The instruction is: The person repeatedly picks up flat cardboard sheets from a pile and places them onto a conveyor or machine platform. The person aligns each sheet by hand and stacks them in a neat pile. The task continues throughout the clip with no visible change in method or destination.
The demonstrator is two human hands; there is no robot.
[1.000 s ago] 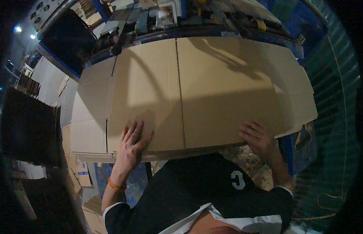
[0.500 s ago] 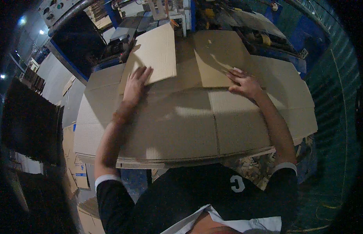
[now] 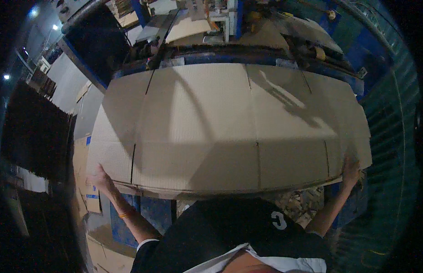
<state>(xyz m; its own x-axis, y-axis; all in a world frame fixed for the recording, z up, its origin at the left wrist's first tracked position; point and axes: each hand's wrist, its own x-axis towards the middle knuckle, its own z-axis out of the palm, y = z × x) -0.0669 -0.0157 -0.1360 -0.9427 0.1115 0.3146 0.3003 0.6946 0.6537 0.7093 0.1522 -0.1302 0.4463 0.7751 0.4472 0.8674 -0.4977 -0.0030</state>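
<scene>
A wide, slotted and creased brown cardboard sheet [image 3: 193, 113] lies before me on top of further sheets, whose edges show along the front. My left hand [image 3: 101, 177] is at its near left corner, thumb on top and the other fingers mostly hidden at the edge. At the near right corner my right hand [image 3: 351, 169] grips the side edge, slightly blurred. Beyond the stack, a lighter cardboard piece [image 3: 188, 30] rests inside the machine, with darker cardboard [image 3: 266, 40] to its right.
A machine with a blue crossbar [image 3: 220, 59] and dark side rails borders the far edge of the stack. Cardboard scraps [image 3: 302, 202] are strewn below on the right. Flat cardboard [image 3: 109, 257] lies low on the left, near a dark stack [image 3: 34, 132]. Green corrugated sheeting [image 3: 393, 136] stands right.
Both hands have left the cardboard flaps at the far side and come back to the near corners of the stack. The flapped cardboard has moved away into the machine, uncovering the sheet below.
</scene>
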